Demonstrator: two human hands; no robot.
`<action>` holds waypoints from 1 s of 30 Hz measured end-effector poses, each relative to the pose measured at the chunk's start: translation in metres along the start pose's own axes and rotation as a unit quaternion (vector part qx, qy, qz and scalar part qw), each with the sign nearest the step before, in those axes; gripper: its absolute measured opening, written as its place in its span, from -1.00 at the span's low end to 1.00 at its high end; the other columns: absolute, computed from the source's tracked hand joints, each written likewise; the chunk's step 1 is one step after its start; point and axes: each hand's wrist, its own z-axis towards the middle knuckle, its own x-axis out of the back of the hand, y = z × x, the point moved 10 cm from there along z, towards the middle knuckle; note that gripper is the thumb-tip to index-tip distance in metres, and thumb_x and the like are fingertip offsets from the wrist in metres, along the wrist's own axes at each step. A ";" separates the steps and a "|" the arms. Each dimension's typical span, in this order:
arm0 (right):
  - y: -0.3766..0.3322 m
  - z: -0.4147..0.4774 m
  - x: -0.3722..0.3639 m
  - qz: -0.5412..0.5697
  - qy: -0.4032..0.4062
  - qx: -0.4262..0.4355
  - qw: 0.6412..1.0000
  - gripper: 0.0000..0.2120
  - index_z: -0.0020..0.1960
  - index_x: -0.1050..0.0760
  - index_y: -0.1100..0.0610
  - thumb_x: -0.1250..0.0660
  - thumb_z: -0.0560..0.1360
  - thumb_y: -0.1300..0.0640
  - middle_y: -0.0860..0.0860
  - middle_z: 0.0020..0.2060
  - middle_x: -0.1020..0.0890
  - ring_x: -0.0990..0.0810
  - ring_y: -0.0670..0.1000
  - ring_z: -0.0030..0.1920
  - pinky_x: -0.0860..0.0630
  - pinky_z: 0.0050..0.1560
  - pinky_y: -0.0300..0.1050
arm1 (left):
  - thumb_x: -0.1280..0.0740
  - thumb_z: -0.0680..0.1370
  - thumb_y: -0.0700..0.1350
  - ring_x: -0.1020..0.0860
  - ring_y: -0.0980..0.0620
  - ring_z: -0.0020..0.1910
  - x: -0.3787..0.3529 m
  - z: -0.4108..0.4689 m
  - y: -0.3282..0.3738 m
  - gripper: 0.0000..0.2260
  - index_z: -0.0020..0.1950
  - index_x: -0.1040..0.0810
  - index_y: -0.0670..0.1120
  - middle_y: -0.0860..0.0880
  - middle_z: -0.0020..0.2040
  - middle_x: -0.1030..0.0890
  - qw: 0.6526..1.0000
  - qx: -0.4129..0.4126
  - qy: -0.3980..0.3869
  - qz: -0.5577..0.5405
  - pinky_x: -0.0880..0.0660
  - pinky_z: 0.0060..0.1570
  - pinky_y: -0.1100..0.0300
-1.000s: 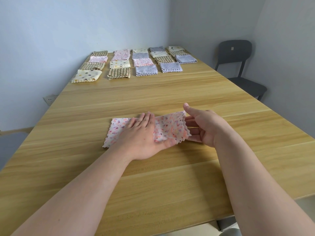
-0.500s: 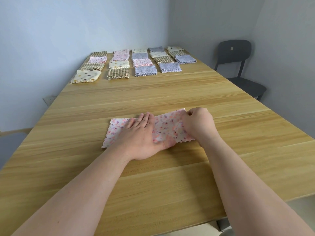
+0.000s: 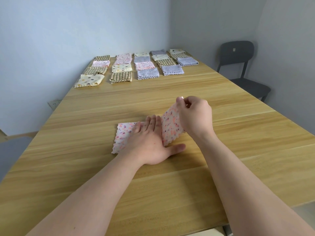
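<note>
Head view: cloth (image 3: 170,124) slopes up to right hand (image 3: 196,116), seemingly pinched.

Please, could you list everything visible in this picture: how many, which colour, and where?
spotted cloth: one, white with pink and purple spots, middle of the table, right part lifted
folded cloths: about eighteen, cream, checked, pink and lilac, in rows at the table's far end
table: one, light wood, fills the foreground
chair: one, dark grey, by the right wall
wall socket: one, white, low on the left wall
left hand: one, bare, pressing flat on the spotted cloth
right hand: one, bare, pinching the cloth's lifted edge
</note>
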 end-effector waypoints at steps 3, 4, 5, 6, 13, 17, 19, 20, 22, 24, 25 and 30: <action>-0.012 -0.005 -0.008 0.018 0.000 0.027 0.999 -0.72 -0.13 -0.60 0.11 -0.28 0.64 -0.03 -0.16 -0.38 -0.55 -0.55 -0.02 -0.24 -0.37 -0.21 -0.16 | 0.16 0.32 0.68 0.23 0.00 0.63 0.001 -0.001 0.002 0.17 0.64 0.28 -0.12 -0.07 0.67 0.19 1.000 -0.002 -0.003 0.004 0.16 0.60 -0.09; -0.013 -0.005 -0.011 0.025 -0.003 0.027 0.999 -0.71 -0.14 -0.60 0.12 -0.28 0.64 -0.03 -0.16 -0.38 -0.56 -0.55 -0.02 -0.24 -0.38 -0.21 -0.15 | 0.15 0.32 0.67 0.23 0.00 0.63 0.001 -0.001 0.002 0.16 0.64 0.28 -0.13 -0.08 0.67 0.19 1.000 -0.001 -0.003 0.005 0.17 0.60 -0.09; -0.014 -0.005 -0.013 0.036 -0.005 0.024 0.999 -0.70 -0.15 -0.60 0.13 -0.28 0.63 -0.03 -0.14 -0.38 -0.57 -0.56 -0.02 -0.25 -0.40 -0.22 -0.14 | 0.15 0.33 0.67 0.23 0.00 0.63 0.001 -0.001 0.002 0.16 0.64 0.28 -0.13 -0.08 0.67 0.19 1.000 0.000 -0.004 0.005 0.17 0.60 -0.09; -0.014 -0.004 -0.015 0.048 -0.007 0.020 0.999 -0.69 -0.17 -0.60 0.15 -0.29 0.63 -0.02 -0.10 -0.37 -0.60 -0.58 -0.02 -0.25 -0.43 -0.23 -0.13 | 0.16 0.33 0.67 0.23 -0.01 0.63 0.001 0.000 0.002 0.16 0.64 0.29 -0.13 -0.08 0.67 0.19 1.000 0.001 -0.006 0.005 0.17 0.60 -0.09; -0.034 -0.001 -0.029 0.036 -0.052 0.031 0.998 -0.61 -0.24 -0.54 0.34 -0.29 0.60 0.05 0.12 -0.47 -0.54 -0.47 0.12 -0.41 -0.38 -0.39 -0.12 | 0.15 0.35 0.65 0.26 0.01 0.63 0.000 -0.002 0.003 0.13 0.63 0.30 -0.12 -0.08 0.66 0.22 1.000 0.011 -0.013 0.000 0.18 0.60 -0.08; -0.044 0.000 -0.050 0.027 -0.081 0.012 0.996 -0.58 -0.40 -0.38 0.18 -0.30 0.60 0.07 0.03 -0.55 -0.43 -0.38 0.05 -0.46 -0.29 -0.44 -0.17 | 0.18 0.32 0.61 0.27 0.02 0.63 0.003 -0.005 0.005 0.12 0.63 0.31 -0.13 -0.08 0.66 0.23 1.000 0.013 -0.019 -0.013 0.20 0.60 -0.06; -0.046 -0.003 -0.059 0.032 -0.085 0.006 0.996 -0.56 -0.42 -0.35 0.16 -0.29 0.60 0.08 0.04 -0.56 -0.44 -0.38 0.05 -0.46 -0.29 -0.46 -0.18 | 0.20 0.28 0.58 0.26 0.03 0.63 0.002 -0.006 0.005 0.12 0.65 0.24 -0.10 -0.07 0.67 0.21 1.000 0.009 -0.016 -0.023 0.21 0.59 -0.06; -0.046 -0.004 -0.061 0.033 -0.083 0.005 0.996 -0.55 -0.43 -0.34 0.16 -0.29 0.61 0.07 0.04 -0.57 -0.43 -0.38 0.05 -0.47 -0.29 -0.47 -0.17 | 0.21 0.28 0.56 0.25 0.03 0.63 0.001 -0.006 0.004 0.11 0.66 0.19 -0.10 -0.07 0.67 0.19 1.000 0.007 -0.015 -0.024 0.22 0.59 -0.06; -0.045 -0.007 -0.063 0.043 -0.073 0.004 0.996 -0.54 -0.41 -0.36 0.21 -0.28 0.61 0.06 0.10 -0.57 -0.44 -0.38 0.06 -0.46 -0.30 -0.45 -0.15 | 0.19 0.31 0.52 0.24 0.02 0.63 -0.001 -0.005 0.003 0.07 0.67 0.11 -0.11 -0.08 0.67 0.19 1.000 0.005 -0.015 -0.021 0.23 0.59 -0.06; -0.046 -0.009 -0.062 0.060 -0.058 0.008 0.996 -0.54 -0.34 -0.41 0.34 -0.27 0.61 0.05 0.23 -0.50 -0.49 -0.39 0.07 -0.45 -0.33 -0.40 -0.09 | 0.17 0.35 0.49 0.23 0.00 0.63 0.001 -0.004 0.003 0.02 0.67 0.04 -0.11 -0.08 0.67 0.16 1.000 0.002 -0.013 -0.019 0.23 0.59 -0.07; -0.046 -0.010 -0.063 0.065 -0.056 0.010 0.996 -0.54 -0.30 -0.43 0.38 -0.27 0.61 0.04 0.25 -0.49 -0.50 -0.39 0.08 -0.44 -0.35 -0.39 -0.07 | 0.20 0.34 0.47 0.21 -0.01 0.64 0.001 -0.005 0.004 0.01 0.66 0.00 -0.10 -0.09 0.67 0.14 1.000 -0.003 -0.011 -0.016 0.22 0.59 -0.08; -0.042 -0.012 -0.066 0.056 -0.061 0.006 0.997 -0.54 -0.26 -0.48 0.38 -0.29 0.61 0.00 0.07 -0.52 -0.45 -0.37 0.02 -0.45 -0.30 -0.41 -0.13 | 0.24 0.27 0.42 0.16 -0.02 0.64 0.004 -0.002 0.006 0.00 0.66 -0.03 -0.01 -0.06 0.67 0.04 0.999 -0.024 0.015 -0.032 0.20 0.59 -0.11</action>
